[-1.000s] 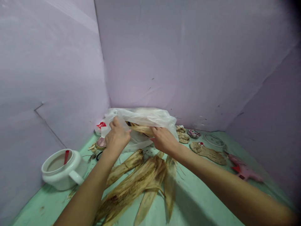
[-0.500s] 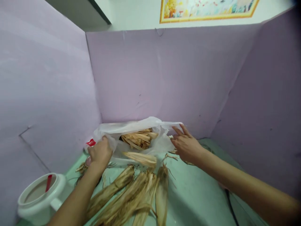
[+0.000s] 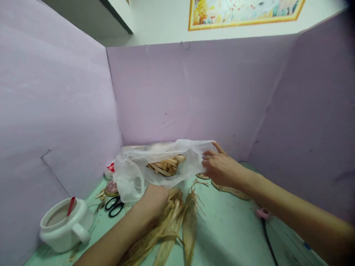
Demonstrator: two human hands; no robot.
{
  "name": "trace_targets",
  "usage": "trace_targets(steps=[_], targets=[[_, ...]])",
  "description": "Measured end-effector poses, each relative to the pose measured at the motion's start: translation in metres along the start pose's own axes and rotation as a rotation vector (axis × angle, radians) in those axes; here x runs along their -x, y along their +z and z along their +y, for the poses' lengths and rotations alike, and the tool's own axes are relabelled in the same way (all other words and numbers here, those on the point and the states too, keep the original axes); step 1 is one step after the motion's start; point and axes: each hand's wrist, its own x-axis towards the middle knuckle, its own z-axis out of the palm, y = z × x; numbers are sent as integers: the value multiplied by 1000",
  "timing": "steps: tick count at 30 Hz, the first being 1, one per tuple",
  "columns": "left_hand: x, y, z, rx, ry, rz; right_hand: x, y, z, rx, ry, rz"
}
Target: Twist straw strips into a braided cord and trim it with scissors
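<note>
A translucent white plastic bag point(image 3: 129, 170) lies with its mouth toward me, several dried corn husks point(image 3: 168, 166) inside. My right hand point(image 3: 219, 164) pinches the right edge of the bag's rim and holds it up. Just below the mouth, my left hand point(image 3: 156, 199) is closed at the top ends of more husks on the table. Its fingers are turned away, so what they grip is hidden. One flat husk point(image 3: 189, 229) lies to the right of that pile, with thin strands at its tip. My left forearm covers part of the pile.
On the left stand a white ceramic pot point(image 3: 66, 225) with a red stick in it and, farther back, black-handled scissors point(image 3: 114, 206) beside a round pinkish item point(image 3: 111, 187). A braided strip point(image 3: 230, 190) lies under my right arm, near a pink device point(image 3: 263, 213) with a black cable.
My left hand has let go of the bag's left edge and moved right and toward me, over the husks. The bag's left side has sagged. My right hand still holds its edge.
</note>
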Motion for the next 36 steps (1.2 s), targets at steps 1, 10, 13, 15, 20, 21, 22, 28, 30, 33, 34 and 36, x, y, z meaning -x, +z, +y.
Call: trace_targets(steps=[1, 10, 13, 15, 20, 21, 22, 28, 30, 33, 34, 36], targets=[[5, -2, -3, 12, -46, -55, 1, -2, 1, -3, -10, 12], [13, -23, -64, 46, -709, 113, 9, -35, -7, -137, 60, 273], [-5, -5, -70, 85, -688, 70, 12, -48, -18, -229, 234, 196], [-11, 5, -72, 88, -678, 47, 15, -54, -22, -383, 284, 161], [9, -1, -66, 39, -625, 35, 9, -54, -30, -1132, 176, 182], [18, -9, -62, 6, -608, 66, 4, -50, -32, -1255, 160, 197], [29, -18, -57, -25, -582, 98, -3, -45, -34, -1347, 152, 222], [72, -84, -21, -234, -240, 244, -68, -1, -52, -1404, 165, 405], [67, -103, -16, -210, -104, 286, -89, 10, -62, -1415, 67, 282], [40, -122, -19, -108, 50, 396, -109, 18, -76, -1453, -117, 121], [28, -126, -22, -58, 106, 391, -113, 19, -80, -1462, -132, 124], [5, -129, -32, 54, 194, 428, -117, 20, -83, -1485, -87, 172]])
